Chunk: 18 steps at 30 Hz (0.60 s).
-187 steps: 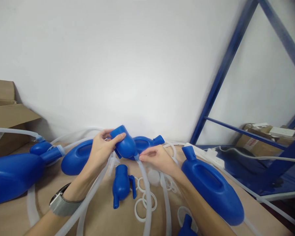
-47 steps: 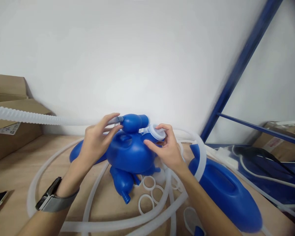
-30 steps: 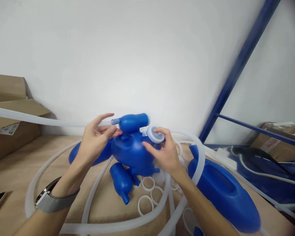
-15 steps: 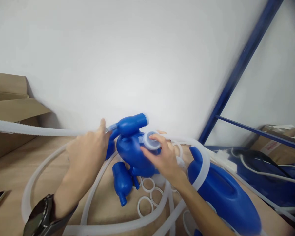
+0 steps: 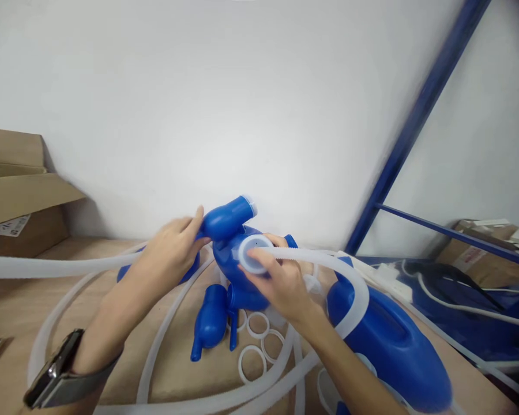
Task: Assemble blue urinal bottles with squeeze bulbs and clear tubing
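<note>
Where both hands meet at centre frame, found a blue plastic jug held up just above the counter. Grips a blue funnel-shaped mouthpiece, perched at the jug's top, with the left hand, fingers curled shut round its narrow end. Pinches a white collar with the right hand, thumb and fingers closed on its rim, pressing it to the jug's front. Cannot tell whether seated on an opening or merely laid against the wall.

Counted as done, by the look of it: white corrugated tube fixed into the collar, arcing right and down. Runs also from the left edge toward the mouthpiece; junction hidden under the left hand, so not confirmed. Judged as left: firm seating of the collar, and a check of that hidden joint.

Around: second loose mouthpiece flat on the counter just below the jug; three loose white rings beside it; larger second jug at lower right, tube loop draped over its near end; another blue body half hidden behind the left hand. Cardboard box at left edge, blue shelf frame at right, cables beneath it.

In the way: tube coils crossing the counter and looping round the right forearm; rings directly beneath the work.
</note>
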{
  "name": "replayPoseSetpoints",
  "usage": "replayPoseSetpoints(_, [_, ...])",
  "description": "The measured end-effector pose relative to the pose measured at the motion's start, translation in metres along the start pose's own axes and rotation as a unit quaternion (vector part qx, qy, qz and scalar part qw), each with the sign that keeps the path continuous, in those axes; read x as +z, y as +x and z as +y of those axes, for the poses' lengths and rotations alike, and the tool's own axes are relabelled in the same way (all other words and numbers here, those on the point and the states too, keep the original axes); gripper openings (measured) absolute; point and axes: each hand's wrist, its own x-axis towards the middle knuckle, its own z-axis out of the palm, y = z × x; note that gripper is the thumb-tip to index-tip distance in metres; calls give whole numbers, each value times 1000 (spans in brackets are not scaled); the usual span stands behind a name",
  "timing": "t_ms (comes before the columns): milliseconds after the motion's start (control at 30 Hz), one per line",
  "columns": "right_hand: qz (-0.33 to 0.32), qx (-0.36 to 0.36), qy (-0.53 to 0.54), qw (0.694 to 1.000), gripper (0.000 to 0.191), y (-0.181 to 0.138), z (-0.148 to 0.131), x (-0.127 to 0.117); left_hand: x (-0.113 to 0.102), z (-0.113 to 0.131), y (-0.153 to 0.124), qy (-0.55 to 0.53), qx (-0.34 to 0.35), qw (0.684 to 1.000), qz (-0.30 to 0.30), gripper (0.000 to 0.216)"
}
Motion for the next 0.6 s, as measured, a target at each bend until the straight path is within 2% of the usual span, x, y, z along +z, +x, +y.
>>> replayPoseSetpoints(100, [5,-16,28,999,39,-1,2,3,10,-8,1,-109,-16,994,-31,61])
replayPoseSetpoints(333, [21,-14,29,999,40,-3,4,4,13,-3,4,-151,-72,984,-60,77])
replayPoseSetpoints(600, [37,5,24,999,41,-3,7,5,23,0,8,-222,-138,965,-17,77])
